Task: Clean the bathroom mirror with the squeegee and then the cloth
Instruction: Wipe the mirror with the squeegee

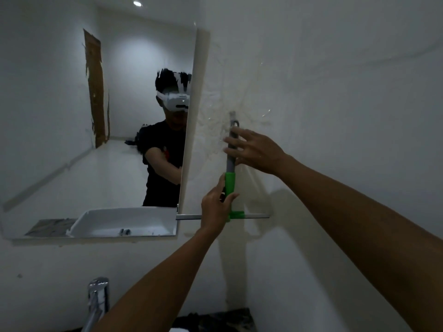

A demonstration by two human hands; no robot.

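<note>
The squeegee (230,183) hangs upright against the white wall to the right of the mirror (96,130), with its grey handle up, its green neck in the middle and its blade across the bottom. The loop at the handle's top sits on a wall hook (232,115). My left hand (215,209) grips the green neck just above the blade. My right hand (254,150) rests on the grey handle with its fingers spread. The mirror reflects a person in a black shirt with a headset. No cloth is in view.
A chrome tap (97,300) stands at the bottom left, below the mirror. A dark countertop (215,321) shows at the bottom edge. The mirror's lower part reflects a white basin (124,224). The wall around the hook looks rough and flaked.
</note>
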